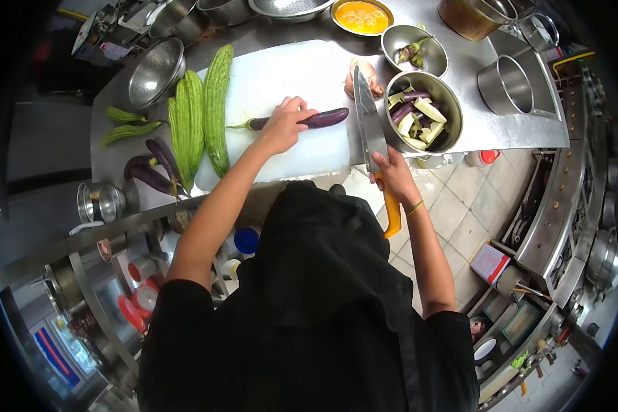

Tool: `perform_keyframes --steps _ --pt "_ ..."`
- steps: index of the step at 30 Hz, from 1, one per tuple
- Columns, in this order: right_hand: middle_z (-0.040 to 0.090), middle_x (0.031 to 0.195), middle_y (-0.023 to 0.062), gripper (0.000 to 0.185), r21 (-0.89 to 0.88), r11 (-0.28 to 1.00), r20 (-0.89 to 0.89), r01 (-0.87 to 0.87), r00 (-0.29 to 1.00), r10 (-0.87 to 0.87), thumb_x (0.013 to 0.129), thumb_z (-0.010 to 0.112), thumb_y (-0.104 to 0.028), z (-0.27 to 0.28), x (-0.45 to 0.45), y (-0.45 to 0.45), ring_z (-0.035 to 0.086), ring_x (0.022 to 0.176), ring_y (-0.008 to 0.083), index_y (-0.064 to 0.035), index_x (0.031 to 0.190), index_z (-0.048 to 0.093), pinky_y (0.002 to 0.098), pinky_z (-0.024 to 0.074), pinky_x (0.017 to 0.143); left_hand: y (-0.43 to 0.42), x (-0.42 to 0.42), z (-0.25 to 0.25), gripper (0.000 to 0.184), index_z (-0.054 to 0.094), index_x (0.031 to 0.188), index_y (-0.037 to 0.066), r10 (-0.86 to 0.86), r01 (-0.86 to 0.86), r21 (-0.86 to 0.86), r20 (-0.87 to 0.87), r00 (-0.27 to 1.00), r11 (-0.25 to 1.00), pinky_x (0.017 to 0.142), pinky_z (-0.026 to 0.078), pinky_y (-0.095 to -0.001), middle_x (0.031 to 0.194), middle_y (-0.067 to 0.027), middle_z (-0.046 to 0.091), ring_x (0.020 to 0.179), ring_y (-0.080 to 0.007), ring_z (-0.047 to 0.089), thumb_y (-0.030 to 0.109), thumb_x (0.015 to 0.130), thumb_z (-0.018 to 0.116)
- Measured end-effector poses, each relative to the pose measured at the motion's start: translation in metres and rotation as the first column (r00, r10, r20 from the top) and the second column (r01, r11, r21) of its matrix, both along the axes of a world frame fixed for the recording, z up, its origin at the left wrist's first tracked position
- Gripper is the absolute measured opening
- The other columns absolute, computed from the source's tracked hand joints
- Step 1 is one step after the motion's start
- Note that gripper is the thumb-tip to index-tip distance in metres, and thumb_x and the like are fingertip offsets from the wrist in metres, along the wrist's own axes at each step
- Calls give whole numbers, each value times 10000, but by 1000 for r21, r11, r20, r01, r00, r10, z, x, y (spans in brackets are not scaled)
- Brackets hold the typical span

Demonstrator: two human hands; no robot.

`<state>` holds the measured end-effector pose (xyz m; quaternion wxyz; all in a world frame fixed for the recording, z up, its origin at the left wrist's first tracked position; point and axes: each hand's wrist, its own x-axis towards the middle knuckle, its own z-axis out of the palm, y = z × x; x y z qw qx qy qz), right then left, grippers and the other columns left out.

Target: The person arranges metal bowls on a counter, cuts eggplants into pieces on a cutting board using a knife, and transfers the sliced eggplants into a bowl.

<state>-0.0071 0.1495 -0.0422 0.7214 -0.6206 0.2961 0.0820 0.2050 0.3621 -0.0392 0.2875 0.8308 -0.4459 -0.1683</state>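
Note:
On the white cutting board (275, 75) lies a long purple eggplant (331, 118) with its green stem pointing left. My left hand (287, 125) is closed over its middle, the fingers pressing it to the board. In my right hand (394, 177) is a large kitchen knife (369, 113), held by its orange handle near the board's right edge, blade pointing away from me and apart from the eggplant. Cut eggplant pieces (426, 111) fill a steel pot (458, 103) just right of the blade. A pale, pinkish-brown item (365, 74) lies partly behind the knife.
Several ridged green gourds (217, 103) lie along the board's left edge, with more eggplants (147, 172) beyond. A colander (159, 72) stands at far left. Behind the pot are a bowl of eggplant tops (412, 51) and a bowl of orange liquid (361, 16). An empty saucepan (507, 86) stands right.

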Motion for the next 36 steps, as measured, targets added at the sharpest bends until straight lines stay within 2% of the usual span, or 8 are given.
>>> perform_keyframes --steps 4,13,18,20,27,30,32,36 --pt "583 813 28 280 87 995 11 54 998 -55 1010 557 -229 -5 1 1 565 565 106 -19 1192 532 218 386 415 -1 -3 -3 408 679 1191 85 20 -21 18 52 998 1000 951 388 -375 1076 -76 528 1044 -265 501 -39 803 653" --pt "573 812 35 270 23 999 -20 -34 999 35 1005 563 -226 -7 14 1 562 564 105 1 1150 543 228 386 409 -1 -2 -7 410 683 1180 90 30 -30 -6 56 998 1000 940 367 -375 1066 -64 546 1037 -255 504 -43 794 649" --pt "586 723 69 388 -32 999 -58 -14 998 12 991 581 -271 2 35 3 558 500 116 48 1199 508 257 403 415 0 -4 -9 416 679 1182 89 30 -30 -7 62 998 1000 939 372 -376 1070 -62 553 1029 -261 505 -39 787 654" --pt "584 699 61 379 -66 998 -52 -4 999 0 991 578 -269 4 43 6 552 490 119 38 1204 512 263 404 415 1 -5 -13 407 692 1183 114 19 -14 -43 104 994 999 860 367 -378 1031 -46 534 1005 -237 501 -16 799 666" --pt "601 712 72 325 -90 991 -76 -98 993 91 989 570 -228 -27 24 5 547 472 131 3 1208 510 271 413 410 -5 -12 -16 401 692 1151 106 124 -113 -101 108 986 988 840 400 -392 1028 -45 554 979 -252 518 -18 770 682" --pt "604 700 77 321 -7 995 -82 -103 991 102 992 562 -222 3 -8 20 545 459 134 13 1199 493 269 415 407 -8 -15 -12 309 681 1028 81 189 -176 -143 85 978 974 824 416 -400 1000 -53 569 959 -268 533 -38 744 693" --pt "603 702 76 311 14 992 -81 -125 989 126 994 557 -213 6 -17 23 549 462 134 17 1191 488 270 419 407 -11 -17 -6 221 622 892 60 266 -270 -160 -43 963 950 818 424 -403 968 -63 573 943 -284 541 -68 725 688" --pt "581 689 68 282 37 993 -70 -116 990 119 997 546 -185 -1 17 21 552 465 135 24 1175 480 272 423 406 -13 -19 -6 235 568 864 56 179 -187 -146 -71 981 971 822 432 -407 965 -76 577 944 -293 544 -93 718 677"
